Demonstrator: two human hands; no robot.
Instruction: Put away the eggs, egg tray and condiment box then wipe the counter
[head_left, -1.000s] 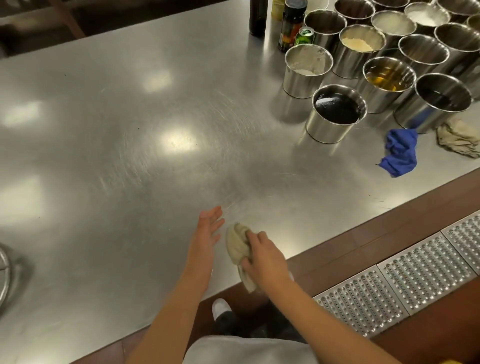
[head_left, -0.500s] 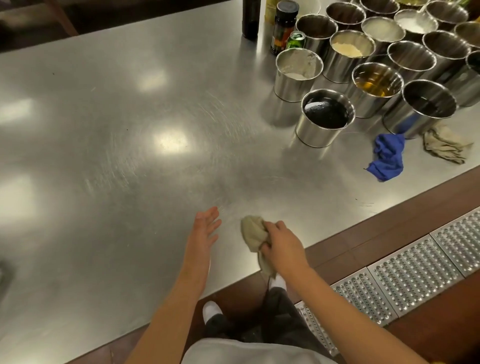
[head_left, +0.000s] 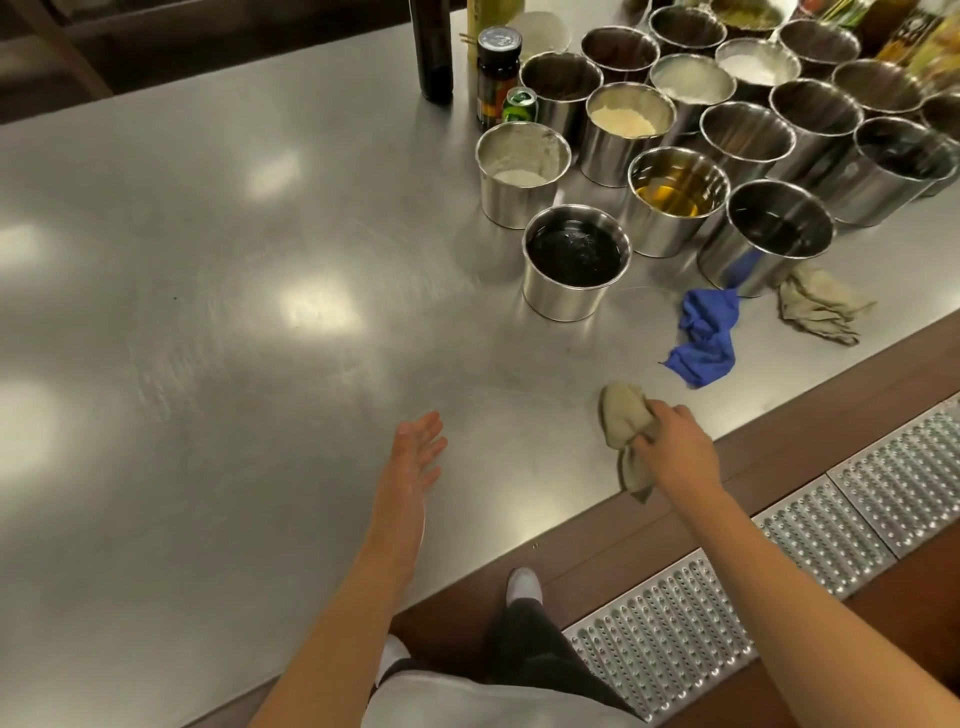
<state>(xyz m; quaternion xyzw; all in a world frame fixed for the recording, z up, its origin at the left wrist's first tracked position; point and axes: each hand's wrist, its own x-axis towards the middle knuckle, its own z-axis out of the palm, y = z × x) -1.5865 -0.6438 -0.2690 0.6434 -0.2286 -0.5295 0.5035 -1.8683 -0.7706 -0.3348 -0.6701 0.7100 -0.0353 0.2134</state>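
Note:
My right hand (head_left: 675, 447) grips a bunched beige cloth (head_left: 621, 421) and presses it on the steel counter (head_left: 208, 312) near the front edge. One corner of the cloth hangs over that edge. My left hand (head_left: 415, 457) is held flat with straight fingers just above the counter, well left of the cloth, holding nothing. No eggs, egg tray or condiment box are in sight.
Several steel canisters (head_left: 576, 260) with sauces and powders crowd the back right, with bottles (head_left: 496, 78) behind them. A blue cloth (head_left: 706, 338) and another beige rag (head_left: 815, 306) lie right of my right hand. Below the counter are a brown floor and perforated metal grates (head_left: 675, 623).
My right hand has slid the beige cloth to the right along the counter's front edge, away from my left hand, which has stayed in place. The view has shifted right.

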